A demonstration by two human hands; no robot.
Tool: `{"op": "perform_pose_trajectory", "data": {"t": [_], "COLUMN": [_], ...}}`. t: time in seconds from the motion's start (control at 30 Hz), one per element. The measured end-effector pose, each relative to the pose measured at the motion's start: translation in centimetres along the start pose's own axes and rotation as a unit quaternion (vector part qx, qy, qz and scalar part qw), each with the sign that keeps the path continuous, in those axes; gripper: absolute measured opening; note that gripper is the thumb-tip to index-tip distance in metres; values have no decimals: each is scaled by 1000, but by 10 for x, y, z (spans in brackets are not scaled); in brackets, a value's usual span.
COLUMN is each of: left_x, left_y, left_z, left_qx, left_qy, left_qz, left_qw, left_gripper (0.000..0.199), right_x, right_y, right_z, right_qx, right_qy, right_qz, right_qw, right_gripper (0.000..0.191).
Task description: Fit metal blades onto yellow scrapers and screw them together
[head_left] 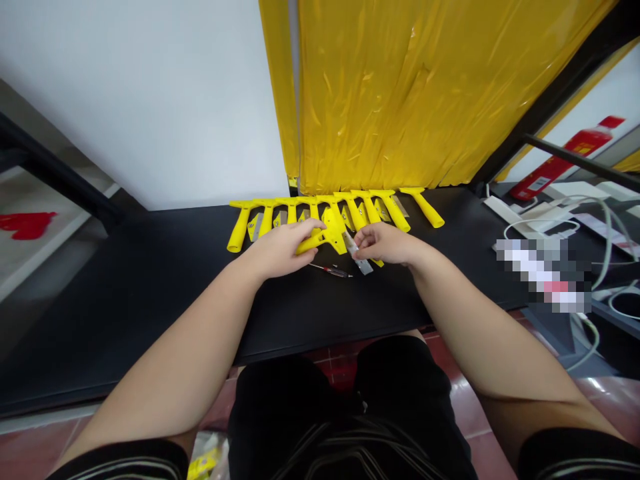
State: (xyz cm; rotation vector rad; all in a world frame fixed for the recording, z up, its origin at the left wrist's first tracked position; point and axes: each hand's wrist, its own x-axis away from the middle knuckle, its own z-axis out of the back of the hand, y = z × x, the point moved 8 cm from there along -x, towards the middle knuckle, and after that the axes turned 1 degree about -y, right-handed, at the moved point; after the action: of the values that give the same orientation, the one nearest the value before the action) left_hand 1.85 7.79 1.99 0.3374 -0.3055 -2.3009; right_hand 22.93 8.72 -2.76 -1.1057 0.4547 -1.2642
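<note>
Fingers of my left hand (287, 249) are wrapped round the handle of a yellow scraper-like tool (334, 233), its wide head pointing right. A flat metal blade (361, 259) is pinched in my right hand (383, 244), close beside that head; whether the two touch is unclear. Behind both hands stands a row of similar yellow handles (240, 227), with small yellow and metal pieces (255, 225) between them. A thin screwdriver (333, 270) lies on the black table (310, 313) just below the held tool.
A yellow plastic-covered panel (380, 93) and a white panel (165, 100) rise behind the table. At right are a red bottle (565, 159), white cables (607, 233) and boxes. A bag with yellow pieces (207, 460) sits on the floor.
</note>
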Motion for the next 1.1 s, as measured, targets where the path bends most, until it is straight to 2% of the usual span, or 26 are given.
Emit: {"op": "perform_pose_trajectory", "data": {"t": [0.23, 0.33, 0.47, 0.6, 0.73, 0.97, 1.1], "left_x": [0, 1, 2, 2, 2, 1, 0], "left_y": [4, 10, 13, 11, 11, 12, 11], "left_z": [-7, -12, -12, -12, -13, -12, -13], "left_qx": [7, 15, 16, 9, 11, 10, 15], "left_qy": [-15, -34, -38, -44, -43, -47, -53], "left_qz": [2, -14, -18, -13, -16, -16, -11], "left_qw": [1000, 999, 999, 999, 999, 999, 998], "left_gripper": [50, 49, 48, 47, 46, 45, 45], "right_x": [-14, -24, -30, -32, -30, -16, -12], "right_y": [-18, -17, -10, -6, -4, -16, -18], "right_z": [36, 44, 38, 25, 22, 18, 20], "right_qx": [-120, -167, -215, -237, -253, -259, -270], "right_qy": [-33, -8, 15, 4, -7, -38, -32], "right_qz": [61, 87, 119, 132, 123, 149, 158], "right_qw": [990, 982, 969, 962, 960, 954, 949], "right_gripper": [34, 41, 44, 42, 42, 37, 36]}}
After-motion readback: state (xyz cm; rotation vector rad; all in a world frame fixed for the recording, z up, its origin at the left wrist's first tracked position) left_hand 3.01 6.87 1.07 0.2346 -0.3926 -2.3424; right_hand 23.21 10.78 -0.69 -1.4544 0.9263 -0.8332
